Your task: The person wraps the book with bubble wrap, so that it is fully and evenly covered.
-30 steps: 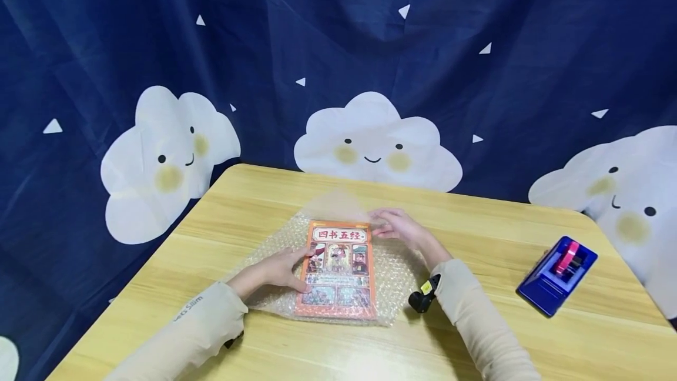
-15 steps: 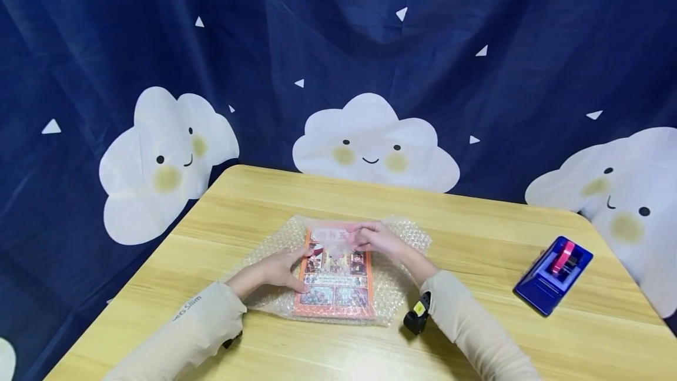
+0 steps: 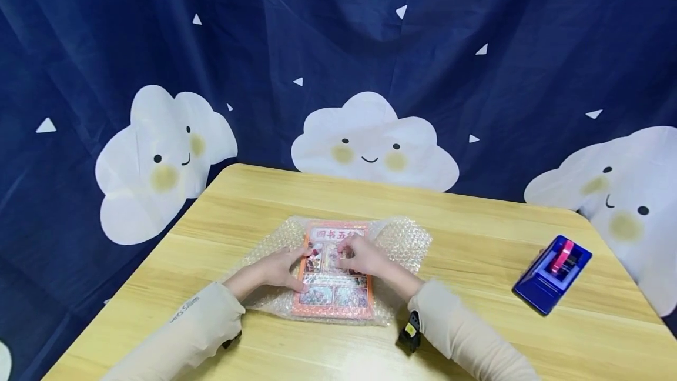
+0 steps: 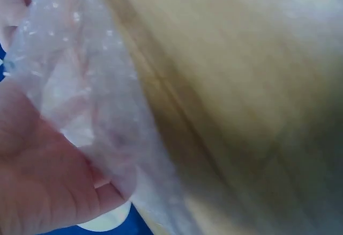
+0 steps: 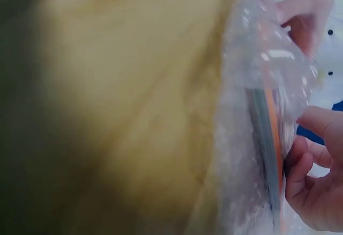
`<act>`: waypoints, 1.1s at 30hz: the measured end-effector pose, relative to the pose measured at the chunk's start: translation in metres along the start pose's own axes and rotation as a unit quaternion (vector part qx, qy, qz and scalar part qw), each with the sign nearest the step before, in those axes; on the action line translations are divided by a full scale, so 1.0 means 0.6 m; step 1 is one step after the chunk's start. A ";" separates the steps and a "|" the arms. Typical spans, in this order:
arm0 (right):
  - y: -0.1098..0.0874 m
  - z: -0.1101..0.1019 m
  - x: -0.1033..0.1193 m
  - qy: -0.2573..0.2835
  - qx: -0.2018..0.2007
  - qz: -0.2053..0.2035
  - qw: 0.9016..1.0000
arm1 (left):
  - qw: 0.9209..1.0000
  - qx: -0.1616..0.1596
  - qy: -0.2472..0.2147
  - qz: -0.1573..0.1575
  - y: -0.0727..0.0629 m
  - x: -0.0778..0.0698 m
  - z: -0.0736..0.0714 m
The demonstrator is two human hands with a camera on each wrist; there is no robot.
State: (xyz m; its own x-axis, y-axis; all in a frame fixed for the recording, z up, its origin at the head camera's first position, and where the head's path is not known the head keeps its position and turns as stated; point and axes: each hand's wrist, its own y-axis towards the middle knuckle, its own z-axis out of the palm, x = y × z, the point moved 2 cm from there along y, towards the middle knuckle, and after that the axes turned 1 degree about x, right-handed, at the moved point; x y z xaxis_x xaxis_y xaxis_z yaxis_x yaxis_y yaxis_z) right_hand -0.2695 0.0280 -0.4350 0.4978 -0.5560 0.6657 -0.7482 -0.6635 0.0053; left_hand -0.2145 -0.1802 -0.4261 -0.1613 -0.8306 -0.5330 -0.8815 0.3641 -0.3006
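Observation:
An orange-bordered book (image 3: 333, 296) with red characters on its cover lies on a sheet of bubble wrap (image 3: 409, 243). The sheet's far part is folded over the cover, which shows through it. My left hand (image 3: 272, 269) rests along the book's left side, thumb and fingers spread at its edge. My right hand (image 3: 362, 254) pinches the folded-over wrap above the middle of the cover. In the right wrist view, the curled fingers of my right hand (image 5: 321, 176) are close over the wrap, with the book's page edges (image 5: 262, 138) visible beside them.
A blue tape dispenser (image 3: 545, 287) with a red part on top stands on the right of the wooden table (image 3: 476, 240). Behind the table hangs a dark blue curtain (image 3: 254, 28) printed with white clouds. A black wrist device (image 3: 409, 331) sits under the right sleeve.
My right hand has moved from the book's far right corner toward me and left, bringing the wrap's far flap down over the cover. My left hand has stayed at the left edge.

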 end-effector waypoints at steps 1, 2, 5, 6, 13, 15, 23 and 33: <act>-0.003 0.002 0.003 -0.024 -0.007 -0.006 1.000 | 1.000 0.002 0.003 -0.004 -0.002 -0.002 0.000; -0.006 0.004 0.005 -0.038 -0.010 -0.005 0.999 | 1.000 0.002 0.009 -0.007 -0.003 -0.003 0.001; -0.014 0.010 0.009 -0.049 -0.003 0.003 0.999 | 0.999 -0.003 0.033 -0.018 -0.009 -0.009 0.001; -0.016 0.011 0.010 -0.049 0.002 0.006 0.999 | 0.999 -0.011 0.041 -0.022 -0.010 -0.010 0.002; -0.018 0.012 0.015 -0.054 0.023 0.027 0.998 | 0.992 -0.068 0.093 0.040 -0.005 -0.015 0.005; -0.017 0.011 0.016 -0.052 0.026 0.031 0.998 | 0.990 -0.055 0.098 0.084 -0.003 -0.016 0.003; -0.018 0.007 0.014 -0.033 0.035 0.046 0.998 | 0.982 0.059 0.071 0.165 0.006 -0.014 -0.001; -0.051 -0.015 0.003 0.035 0.010 0.011 0.999 | 0.979 0.096 0.075 0.164 0.009 -0.024 -0.002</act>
State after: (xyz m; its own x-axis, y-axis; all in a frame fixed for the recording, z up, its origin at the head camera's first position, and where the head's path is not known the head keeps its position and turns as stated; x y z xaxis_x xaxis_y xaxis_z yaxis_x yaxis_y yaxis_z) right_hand -0.2497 0.0520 -0.4271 0.4489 -0.5351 0.7157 -0.7495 -0.6616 -0.0246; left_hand -0.2173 -0.1669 -0.4192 -0.4966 -0.7034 -0.5086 -0.6745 0.6815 -0.2838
